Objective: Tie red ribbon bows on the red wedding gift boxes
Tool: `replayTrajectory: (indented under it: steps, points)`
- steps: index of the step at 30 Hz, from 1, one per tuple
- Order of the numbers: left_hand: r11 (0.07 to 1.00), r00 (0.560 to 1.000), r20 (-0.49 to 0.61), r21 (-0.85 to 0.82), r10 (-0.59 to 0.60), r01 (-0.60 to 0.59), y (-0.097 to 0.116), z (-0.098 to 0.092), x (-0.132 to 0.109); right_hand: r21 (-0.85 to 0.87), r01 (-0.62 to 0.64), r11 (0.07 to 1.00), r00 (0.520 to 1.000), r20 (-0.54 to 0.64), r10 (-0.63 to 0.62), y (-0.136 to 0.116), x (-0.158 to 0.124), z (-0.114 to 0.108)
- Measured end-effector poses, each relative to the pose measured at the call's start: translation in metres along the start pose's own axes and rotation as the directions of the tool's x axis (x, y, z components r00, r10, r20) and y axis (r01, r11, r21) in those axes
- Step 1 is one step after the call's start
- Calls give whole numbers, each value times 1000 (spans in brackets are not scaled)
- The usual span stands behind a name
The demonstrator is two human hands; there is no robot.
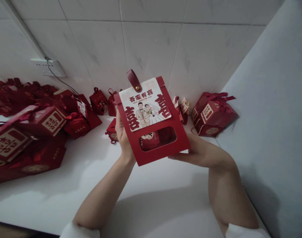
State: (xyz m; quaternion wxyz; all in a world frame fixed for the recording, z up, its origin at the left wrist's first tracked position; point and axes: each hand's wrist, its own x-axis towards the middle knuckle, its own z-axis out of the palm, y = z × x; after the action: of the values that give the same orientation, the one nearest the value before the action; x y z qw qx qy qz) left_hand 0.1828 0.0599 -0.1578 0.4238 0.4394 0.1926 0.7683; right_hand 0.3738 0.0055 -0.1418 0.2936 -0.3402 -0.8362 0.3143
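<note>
Both my hands hold up a flat red gift box (151,120) above the white counter (73,178). It has a white label with a drawn wedding couple, red characters, a clear oval window and a red strap tab with a stud on top. My left hand (122,135) grips the box's left edge, fingers behind it. My right hand (196,150) supports the lower right corner from beneath, fingers hidden behind the box.
Many red gift boxes with ribbons are heaped at the left (29,132). Smaller red boxes (99,101) line the tiled back wall. A ribboned red box (212,114) lies at the right by a white side wall. A wall socket (48,66) with a cable is upper left.
</note>
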Motion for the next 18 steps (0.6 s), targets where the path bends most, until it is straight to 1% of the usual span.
replayTrajectory:
  steps: [2, 3, 4, 5, 6, 7, 8, 10, 11, 12, 13, 14, 15, 16, 18]
  points:
    - [999, 1000, 29, 36, -4, 3, 1, -3, 5, -5, -16, 1000, 1000, -4, 16, 2, 0, 0]
    - [997, 998, 66, 74, -12, 7, 3, -6, 9, -12, -34, 999, 999, 2, 34, 4, -1, -1]
    - [991, 992, 122, 130, -32, 16, 6, -9, 14, -19, -58, 998, 998, 21, 59, 6, -2, -3]
    - [979, 977, 198, 201, -76, 35, 10, -14, 19, -28, -86, 996, 995, 49, 87, 9, -4, -6]
    - [956, 948, 281, 288, -147, 63, 16, -19, 25, -43, -115, 992, 990, 81, 119, 12, -6, -10]
    - [920, 903, 352, 377, -246, 104, 22, -25, 31, -63, -147, 987, 983, 104, 153, 14, -7, -14]
    - [875, 837, 405, 455, -367, 164, 29, -30, 35, -83, -186, 979, 975, 108, 195, 16, -9, -19]
    - [774, 682, 443, 558, -582, 298, 40, -38, 42, -112, -284, 952, 956, 44, 290, 19, -12, -26]
    - [726, 604, 446, 585, -660, 361, 44, -40, 43, -109, -333, 937, 942, -4, 335, 19, -12, -29]
    - [684, 536, 447, 603, -716, 411, 46, -41, 44, -94, -372, 924, 928, -44, 369, 19, -12, -30]
    - [650, 480, 448, 615, -754, 447, 47, -42, 44, -76, -395, 915, 918, -68, 391, 18, -11, -29]
    - [623, 439, 447, 621, -780, 475, 47, -41, 43, -62, -404, 913, 914, -68, 400, 17, -10, -28]
    - [603, 410, 444, 623, -797, 499, 46, -41, 43, -54, -402, 914, 915, -50, 400, 17, -8, -26]
    - [589, 394, 438, 617, -808, 522, 44, -40, 42, -53, -396, 917, 918, -20, 396, 16, -7, -24]
    - [579, 390, 429, 576, -815, 577, 41, -38, 41, -65, -382, 922, 922, 36, 384, 15, -3, -19]
